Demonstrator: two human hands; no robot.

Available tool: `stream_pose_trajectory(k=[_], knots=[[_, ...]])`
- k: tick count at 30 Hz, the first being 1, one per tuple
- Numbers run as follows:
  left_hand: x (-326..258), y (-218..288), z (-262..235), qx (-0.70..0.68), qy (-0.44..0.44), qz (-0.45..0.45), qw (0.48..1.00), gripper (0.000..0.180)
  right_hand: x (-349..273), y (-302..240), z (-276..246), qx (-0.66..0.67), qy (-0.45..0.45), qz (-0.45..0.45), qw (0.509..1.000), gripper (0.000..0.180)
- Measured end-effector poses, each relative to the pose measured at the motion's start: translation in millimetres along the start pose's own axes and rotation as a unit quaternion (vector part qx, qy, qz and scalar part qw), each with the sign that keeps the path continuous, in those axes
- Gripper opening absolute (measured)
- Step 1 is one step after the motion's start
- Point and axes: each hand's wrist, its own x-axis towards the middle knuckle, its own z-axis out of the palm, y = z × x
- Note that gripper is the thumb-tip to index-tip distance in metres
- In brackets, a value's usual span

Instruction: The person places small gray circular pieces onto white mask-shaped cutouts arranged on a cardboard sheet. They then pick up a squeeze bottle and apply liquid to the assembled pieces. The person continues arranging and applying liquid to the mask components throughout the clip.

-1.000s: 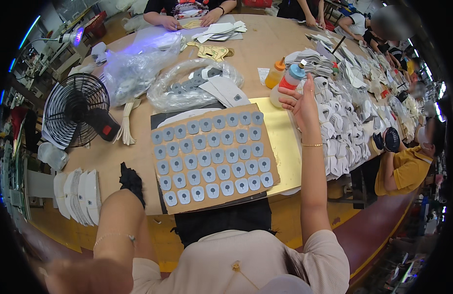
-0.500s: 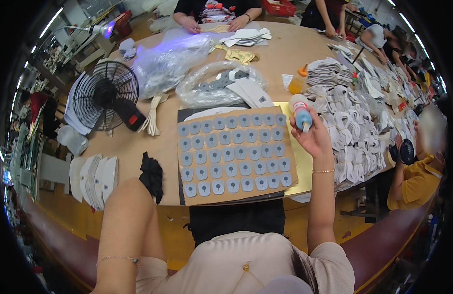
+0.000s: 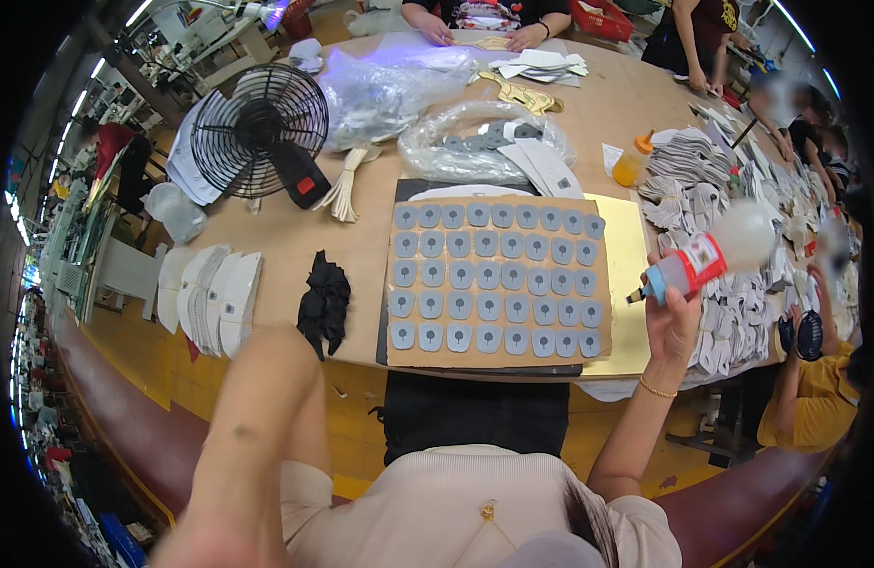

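Observation:
My right hand point(image 3: 671, 320) is closed round a squeeze bottle point(image 3: 700, 262) with a red label, a pale blue collar and a dark tip. The bottle is tilted, its tip pointing left and down, just right of a brown cardboard sheet point(image 3: 498, 360). Rows of small grey rounded patches point(image 3: 487, 275), each with a dark tree-like mark, lie on that sheet. A gold-yellow board point(image 3: 626, 248) sticks out at the sheet's right, below the bottle tip. My left arm point(image 3: 252, 417) is bent, and its forearm runs off the lower edge; the left hand is outside the picture.
A black fan point(image 3: 257, 128) stands at the left, with stacked white pieces point(image 3: 210, 298) and black cloth point(image 3: 323, 305) nearer. Plastic bags point(image 3: 484, 142) lie behind the sheet. An orange-capped bottle point(image 3: 633, 163) and heaped white pieces point(image 3: 730, 331) fill the right. Other people work around the table.
My right hand has shifted right and lower, and the bottle has tipped so its tip points left. The whole view has swung, moving the table. My left forearm has moved slightly.

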Motion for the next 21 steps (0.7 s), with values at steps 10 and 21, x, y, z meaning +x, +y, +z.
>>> stream_pose_trajectory(k=[10, 21], knots=[[-154.1, -134.1, 73.0, 0.151, -0.11, -0.469, 0.863, 0.038, -36.5, 9.5, 59.2, 0.012, -0.117, -0.051, 0.992, 0.083], [-140.3, -127.8, 92.8, 0.144, -0.11, -0.571, 0.801, 0.021, -52.1, 10.9, 82.5, -0.104, -0.227, -0.192, 0.949, 0.075]])
